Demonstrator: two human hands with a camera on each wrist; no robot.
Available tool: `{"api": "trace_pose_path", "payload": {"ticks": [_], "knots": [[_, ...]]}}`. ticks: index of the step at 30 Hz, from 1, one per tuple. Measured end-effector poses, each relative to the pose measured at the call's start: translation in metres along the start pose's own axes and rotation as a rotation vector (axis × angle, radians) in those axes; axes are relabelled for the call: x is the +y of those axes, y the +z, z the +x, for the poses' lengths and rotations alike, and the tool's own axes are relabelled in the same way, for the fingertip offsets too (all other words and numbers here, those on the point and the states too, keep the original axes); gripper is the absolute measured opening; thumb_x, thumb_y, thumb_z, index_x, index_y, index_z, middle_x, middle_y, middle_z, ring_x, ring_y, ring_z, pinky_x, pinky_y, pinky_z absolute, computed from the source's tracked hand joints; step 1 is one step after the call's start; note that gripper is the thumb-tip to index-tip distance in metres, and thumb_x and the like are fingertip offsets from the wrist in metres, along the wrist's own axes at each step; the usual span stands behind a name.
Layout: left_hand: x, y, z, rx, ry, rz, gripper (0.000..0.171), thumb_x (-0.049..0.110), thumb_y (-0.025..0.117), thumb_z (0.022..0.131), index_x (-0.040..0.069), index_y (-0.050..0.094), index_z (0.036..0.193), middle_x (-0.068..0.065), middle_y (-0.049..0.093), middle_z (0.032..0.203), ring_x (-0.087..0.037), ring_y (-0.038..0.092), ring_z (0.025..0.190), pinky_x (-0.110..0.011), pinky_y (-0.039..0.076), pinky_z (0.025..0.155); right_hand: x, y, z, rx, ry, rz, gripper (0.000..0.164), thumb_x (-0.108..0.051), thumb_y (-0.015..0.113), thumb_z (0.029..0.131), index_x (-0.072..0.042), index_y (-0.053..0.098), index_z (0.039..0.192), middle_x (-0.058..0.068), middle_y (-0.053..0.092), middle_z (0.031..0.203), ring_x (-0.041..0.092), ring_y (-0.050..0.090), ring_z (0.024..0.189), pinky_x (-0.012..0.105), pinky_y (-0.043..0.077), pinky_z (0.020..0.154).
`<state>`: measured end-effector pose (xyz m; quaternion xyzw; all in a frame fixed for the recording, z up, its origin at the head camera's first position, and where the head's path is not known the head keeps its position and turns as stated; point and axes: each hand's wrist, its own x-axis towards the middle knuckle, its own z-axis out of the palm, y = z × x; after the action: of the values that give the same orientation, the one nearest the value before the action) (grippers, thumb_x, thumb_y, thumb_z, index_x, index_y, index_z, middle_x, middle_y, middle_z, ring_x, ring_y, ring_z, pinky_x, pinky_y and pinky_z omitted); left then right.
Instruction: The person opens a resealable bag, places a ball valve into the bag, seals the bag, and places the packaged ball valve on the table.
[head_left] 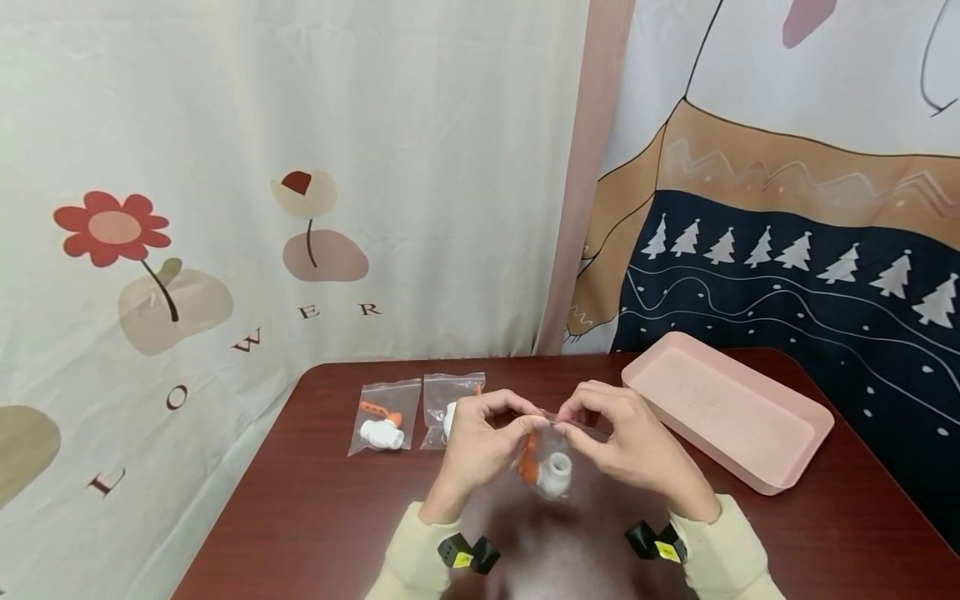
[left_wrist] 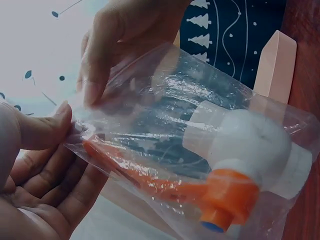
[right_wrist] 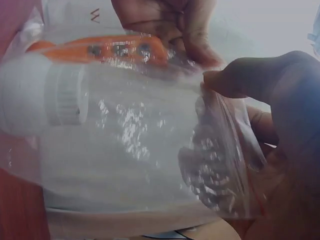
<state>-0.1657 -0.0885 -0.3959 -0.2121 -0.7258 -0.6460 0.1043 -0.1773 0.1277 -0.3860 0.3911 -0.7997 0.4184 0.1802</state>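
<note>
Both hands hold a clear zip bag (left_wrist: 145, 85) up by its top edge, above the table. My left hand (head_left: 480, 437) pinches one side of that edge between thumb and fingers. Close beside it, my right hand (head_left: 630, 433) pinches the other side. Inside the bag hangs a white plastic valve (left_wrist: 252, 137) with an orange lever handle (left_wrist: 230, 197). The handle's long arm reaches up toward the left fingertips. In the right wrist view the film lies between the right thumb and fingers. Whether the zip is sealed, I cannot tell.
Two more zip bags lie on the dark red table (head_left: 300, 500) at the back left. The left bag (head_left: 412, 400) holds a similar white and orange valve; the left hand partly covers the other bag (head_left: 435, 396). A pink tray (head_left: 727, 404) stands at the right. Printed curtains hang behind.
</note>
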Motion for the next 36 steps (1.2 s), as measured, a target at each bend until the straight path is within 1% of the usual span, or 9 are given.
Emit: {"api": "trace_pose_path", "payload": {"ticks": [4,8,11,14,16,19,25,30,36], "knots": [[-0.0015,-0.0012,0.0002,-0.034,-0.011,-0.051,0.009,0.009,0.082,0.087,0.003,0.075,0.088,-0.020,0.074,0.085,-0.007,0.058,0.062,-0.016,0.043,0.052,0.0002,-0.0011,-0.0008,0.001,-0.004,-0.008,0.025,-0.002,0.078,0.087,-0.026,0.068,0.089,-0.015,0.060,0.085,0.001,0.054,0.077,0.019,0.049,0.064],[-0.0039,-0.0007,0.0015,-0.113,-0.029,-0.072,0.011,0.010,0.079,0.090,0.004,0.074,0.098,-0.018,0.075,0.094,-0.007,0.066,0.073,-0.017,0.053,0.063,0.0000,-0.0012,-0.0006,0.005,-0.022,-0.007,0.023,-0.004,0.078,0.088,-0.025,0.069,0.088,-0.016,0.059,0.085,0.001,0.053,0.077,0.016,0.047,0.064],[-0.0070,0.0013,0.0023,-0.132,0.018,-0.049,0.010,0.010,0.079,0.090,0.004,0.077,0.097,-0.016,0.077,0.095,-0.006,0.070,0.079,-0.019,0.058,0.069,0.0001,-0.0015,-0.0005,0.010,-0.025,0.000,0.023,-0.004,0.079,0.088,-0.024,0.069,0.088,-0.016,0.059,0.085,0.001,0.053,0.077,0.015,0.047,0.063],[-0.0099,0.0034,0.0026,-0.106,0.086,-0.033,0.006,0.008,0.080,0.089,0.002,0.079,0.091,-0.015,0.078,0.090,-0.006,0.071,0.078,-0.021,0.059,0.067,0.0007,-0.0017,-0.0001,0.011,-0.020,0.010,0.022,-0.003,0.078,0.088,-0.024,0.070,0.088,-0.016,0.058,0.082,0.001,0.052,0.073,0.016,0.046,0.060],[-0.0095,0.0038,0.0023,-0.074,0.107,-0.016,0.006,0.008,0.080,0.088,0.002,0.080,0.089,-0.014,0.079,0.087,-0.005,0.071,0.076,-0.022,0.060,0.066,0.0014,-0.0013,0.0001,0.012,-0.022,0.013,0.022,-0.004,0.078,0.088,-0.024,0.070,0.088,-0.016,0.057,0.079,0.001,0.051,0.070,0.018,0.044,0.057],[-0.0079,0.0036,0.0015,-0.045,0.093,0.025,0.007,0.011,0.081,0.088,0.005,0.081,0.088,-0.012,0.079,0.086,-0.004,0.071,0.075,-0.022,0.060,0.066,0.0021,-0.0003,0.0005,0.011,-0.013,0.014,0.021,-0.007,0.077,0.090,-0.026,0.070,0.088,-0.016,0.054,0.075,0.001,0.049,0.067,0.020,0.043,0.053],[-0.0041,0.0028,0.0004,-0.013,0.076,0.102,0.009,0.015,0.080,0.090,0.007,0.082,0.089,-0.009,0.080,0.087,-0.003,0.069,0.072,-0.021,0.058,0.064,0.0023,0.0022,0.0008,0.021,0.001,0.015,0.021,-0.010,0.077,0.091,-0.028,0.069,0.088,-0.017,0.053,0.075,0.001,0.049,0.066,0.020,0.043,0.053],[-0.0018,0.0016,-0.0001,0.007,0.092,0.136,0.009,0.017,0.080,0.090,0.008,0.082,0.089,-0.006,0.080,0.083,-0.003,0.063,0.065,-0.019,0.054,0.058,0.0023,0.0035,0.0007,0.026,0.005,0.027,0.021,-0.009,0.077,0.091,-0.028,0.068,0.088,-0.017,0.053,0.075,0.001,0.049,0.066,0.020,0.043,0.053],[-0.0004,-0.0005,0.0000,0.015,0.099,0.137,0.010,0.018,0.080,0.090,0.009,0.082,0.088,-0.008,0.078,0.077,-0.003,0.058,0.057,-0.019,0.050,0.052,0.0029,0.0037,0.0003,0.033,-0.018,0.024,0.020,-0.009,0.076,0.092,-0.027,0.068,0.089,-0.015,0.054,0.075,0.001,0.050,0.067,0.018,0.043,0.054]]}}
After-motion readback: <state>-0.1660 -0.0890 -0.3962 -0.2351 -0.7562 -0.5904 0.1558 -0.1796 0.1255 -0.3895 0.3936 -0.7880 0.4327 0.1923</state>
